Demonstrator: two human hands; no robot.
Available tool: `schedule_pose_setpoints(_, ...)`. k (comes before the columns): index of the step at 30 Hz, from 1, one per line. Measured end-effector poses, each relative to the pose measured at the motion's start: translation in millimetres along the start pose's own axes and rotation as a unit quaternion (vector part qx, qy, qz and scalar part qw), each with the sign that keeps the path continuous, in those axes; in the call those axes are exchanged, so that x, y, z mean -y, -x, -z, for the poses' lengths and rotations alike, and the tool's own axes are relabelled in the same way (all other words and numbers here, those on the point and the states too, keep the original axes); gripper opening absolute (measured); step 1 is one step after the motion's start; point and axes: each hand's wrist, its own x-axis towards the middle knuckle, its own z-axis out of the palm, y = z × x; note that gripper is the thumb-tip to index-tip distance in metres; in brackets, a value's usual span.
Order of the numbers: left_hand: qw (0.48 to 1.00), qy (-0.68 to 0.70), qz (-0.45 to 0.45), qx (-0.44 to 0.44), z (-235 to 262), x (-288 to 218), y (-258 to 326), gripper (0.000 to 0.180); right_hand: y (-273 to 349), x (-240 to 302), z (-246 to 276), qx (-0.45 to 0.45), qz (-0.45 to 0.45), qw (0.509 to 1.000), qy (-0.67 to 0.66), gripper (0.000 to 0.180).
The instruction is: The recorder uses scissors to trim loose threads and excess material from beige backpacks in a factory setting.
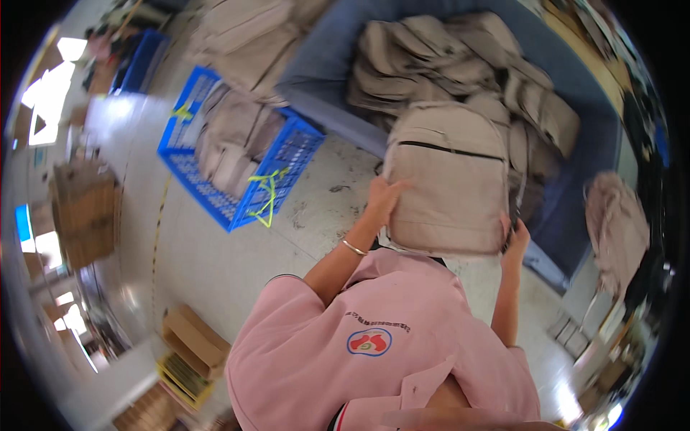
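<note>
Beige backpack (447,190) held before the torso, by the near side of a grey-blue bin (310,80) of similar bags (424,61); left hand (386,199) grips its left edge, right hand (515,238) its lower right edge, presumably to keep the weight level and the face spread; panel smooth, round-topped, dark zip (451,149) across the upper part.

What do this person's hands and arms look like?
No gloves: the left hand and right hand are bare. A slim, shiny, silvery bangle circles the left forearm. The pink sleeves are short, leaving both forearms uncovered.
</note>
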Motion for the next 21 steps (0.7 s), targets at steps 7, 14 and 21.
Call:
schedule_pose_setpoints(7, 0.976, 0.187, -0.111, -0.016, 106, -39, 44, 0.038, 48, 54, -86, -0.012, 0.011, 0.983, -0.184, 0.026)
schedule_pose_setpoints(14, 0.911, 0.283, -0.233, -0.191, 301, -83, 79, 0.041, 72, 74, -133, 0.060, 0.041, 0.980, -0.184, 0.028)
schedule_pose_setpoints(21, 0.891, 0.213, -0.283, -0.283, 498, -132, 104, 0.065, 89, 65, -132, 0.065, 0.036, 0.990, -0.122, 0.026)
